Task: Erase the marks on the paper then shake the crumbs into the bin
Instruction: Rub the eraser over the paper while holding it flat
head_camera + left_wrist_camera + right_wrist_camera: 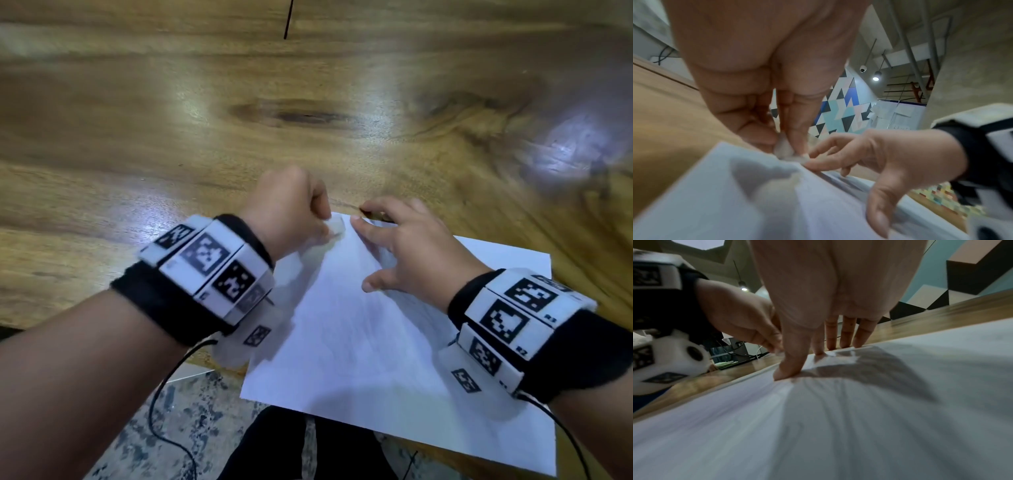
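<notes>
**deskjockey:** So where's the sheet sitting, and what's each hand doing?

**me:** The white rectangular sheet of paper (pixel 376 342) is lying flat on the glossy wooden tabletop (pixel 205 137), turned at an angle, with its near corner hanging past the table's front edge. I'm holding a small whitish eraser (pixel 337 224) down on the far left corner of it. My left hand (pixel 291 209) is curled up and pinching that eraser between thumb and fingertips; the left wrist view is showing the pinch up close, with the eraser touching the paper right at its edge.

**deskjockey:** And the right one?

**me:** My right hand (pixel 407 246) is spreading out on the paper just beside the eraser, fingers straight and fanned, fingertips and thumb pressing the sheet down near its far edge. Everything's pretty motion-blurred, so I can't make out pencil marks or crumbs on the page.

**deskjockey:** Anything else around?

**me:** Black wristbands with white coded marker blocks (pixel 212 263) are sitting on both wrists, thin black cables (pixel 161 394) are hanging off them, and speckled grey flooring (pixel 154 428) is showing below the table edge.
</notes>
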